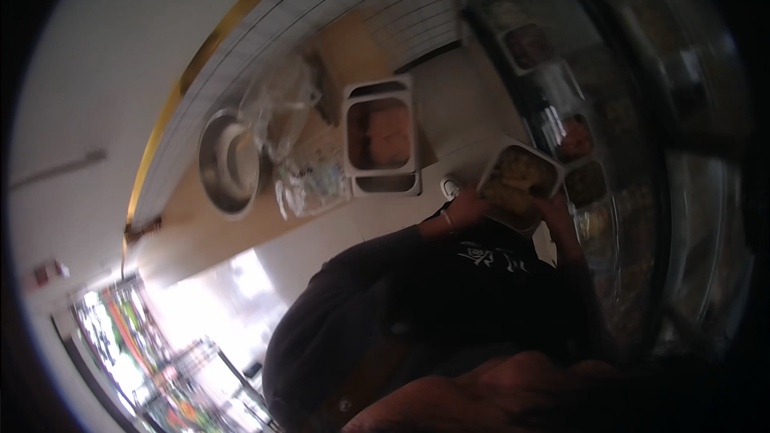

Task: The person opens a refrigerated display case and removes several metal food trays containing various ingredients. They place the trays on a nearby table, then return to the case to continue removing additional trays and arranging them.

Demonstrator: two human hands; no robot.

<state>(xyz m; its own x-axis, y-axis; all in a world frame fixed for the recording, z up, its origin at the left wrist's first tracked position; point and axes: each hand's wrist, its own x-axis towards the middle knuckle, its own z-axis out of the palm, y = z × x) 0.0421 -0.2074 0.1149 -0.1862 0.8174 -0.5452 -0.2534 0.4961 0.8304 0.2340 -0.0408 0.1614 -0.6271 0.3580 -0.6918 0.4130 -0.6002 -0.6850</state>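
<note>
A deep rectangular food pan point(518, 147) with a pale rim is held low in front of my dark clothing. Yellowish-brown food pieces point(518, 175) fill it; blur hides what they are. My left hand point(472, 209) grips the pan's near left corner, with a light band around that wrist. On the near right side, my right hand point(554, 211) has hold of the same pan. Both hands are dim, and the fingers beneath the pan are hidden.
Left of me, a wooden worktop point(180, 210) bears a round metal bowl point(228, 162), clear plastic bags point(313, 183) and a pan of pinkish food point(382, 132) set over another pan. A glass display case point(631, 150) at right holds several food trays point(586, 183).
</note>
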